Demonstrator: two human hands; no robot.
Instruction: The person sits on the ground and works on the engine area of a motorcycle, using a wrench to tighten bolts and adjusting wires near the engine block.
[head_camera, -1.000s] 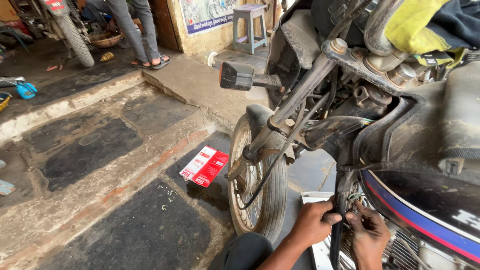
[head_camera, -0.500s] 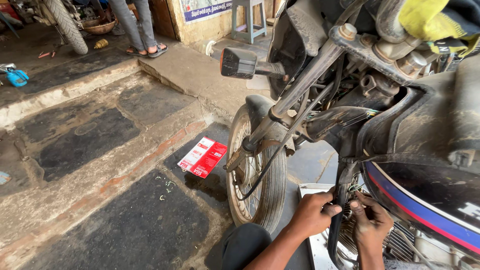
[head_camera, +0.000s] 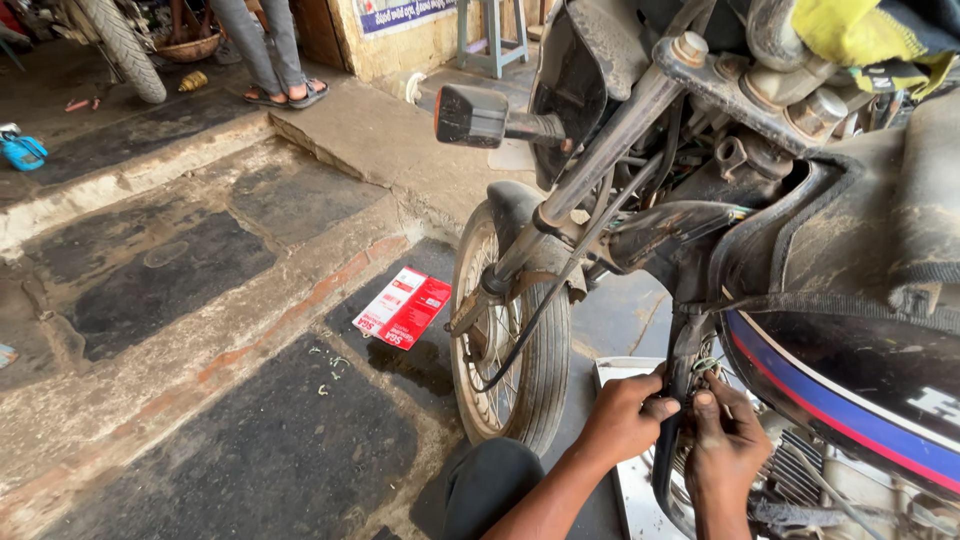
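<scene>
A dusty black motorcycle with a blue and red striped tank fills the right side. My left hand grips the black frame down tube below the tank, thumb against it. My right hand pinches something small at the same tube, beside a bunch of thin wires; what the fingers hold is too small to tell. Both hands touch each other at the tube. The front wheel stands just left of them.
A red and white carton lies on the stone floor left of the wheel. A white sheet lies under the engine. A person's legs in sandals stand at the back, near another wheel and a stool.
My view has tilted down and shifted slightly; both hands stay at the frame tube, fingers working a little closer together.
</scene>
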